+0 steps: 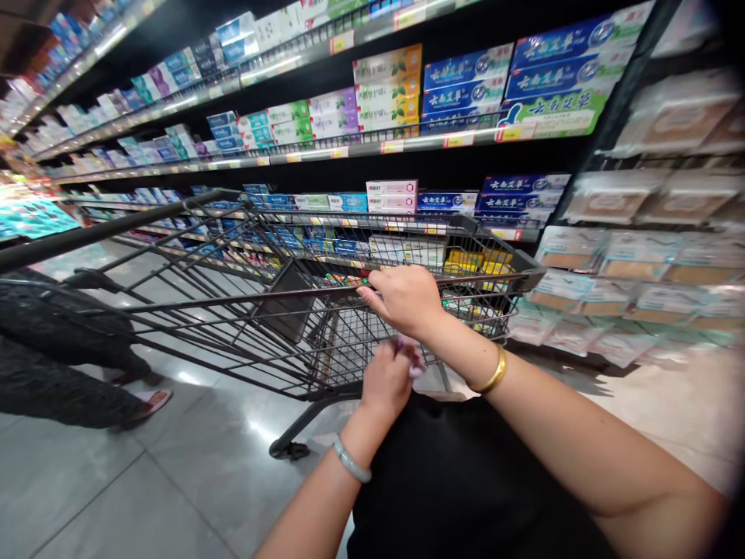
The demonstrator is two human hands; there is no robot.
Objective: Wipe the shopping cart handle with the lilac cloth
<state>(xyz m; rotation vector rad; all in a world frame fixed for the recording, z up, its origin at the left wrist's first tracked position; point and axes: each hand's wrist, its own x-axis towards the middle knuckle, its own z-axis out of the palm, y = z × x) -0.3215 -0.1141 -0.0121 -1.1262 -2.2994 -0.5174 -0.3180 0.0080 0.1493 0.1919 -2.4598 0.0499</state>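
Note:
A dark wire shopping cart (233, 295) stands in front of me in a store aisle. My right hand (404, 299), with a gold bangle at the wrist, is closed over the cart's rear top rail. Just below it, my left hand (387, 380), with a pale green bangle, is curled shut around a small pale purplish thing that I cannot make out. The cart's basket looks bare from here.
Shelves of boxed toothpaste (466, 78) run along the far side of the cart. Packets in clear wrap (657, 256) fill the rack at right. At left, another person's dark-trousered legs and sandal (151, 404) stand on the glossy grey floor (116, 481).

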